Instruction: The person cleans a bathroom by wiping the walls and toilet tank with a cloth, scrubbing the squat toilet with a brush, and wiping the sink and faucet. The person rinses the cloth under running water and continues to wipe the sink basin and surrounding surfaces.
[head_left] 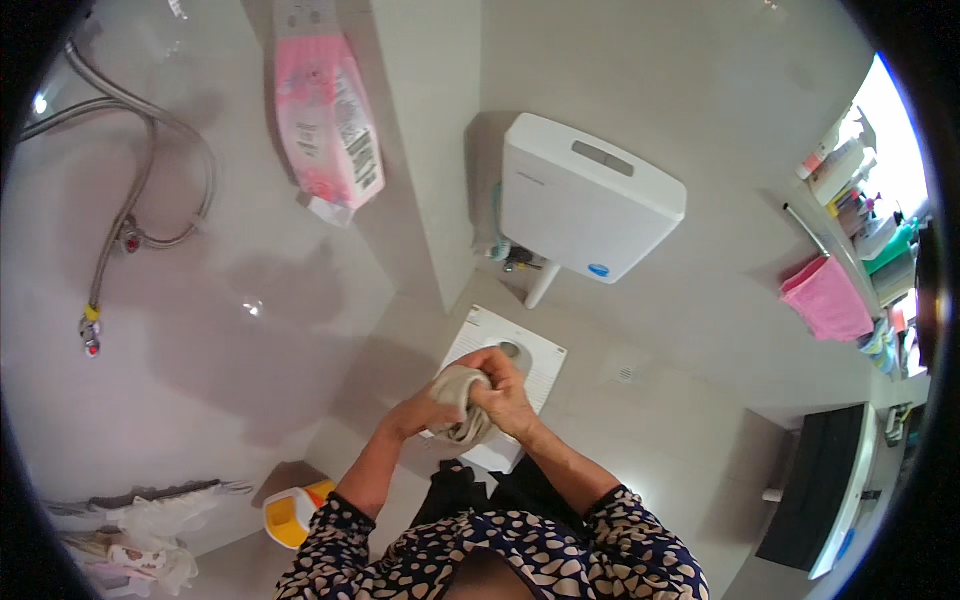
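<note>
A bunched beige cloth is held up between my two hands, above a white squat toilet in the floor. My left hand grips it from the left side, its fingers partly hidden by the folds. On the right, my right hand is closed on the cloth, with the fingers curled over its top. The cloth hangs in a rounded loop of folds below my fingers. Part of the toilet is covered by my hands and the cloth.
A white cistern is fixed to the wall ahead. Pink packaging and metal hoses hang at left. An orange-and-white bin stands lower left. At right are a pink towel, bottles on a shelf and a dark cabinet.
</note>
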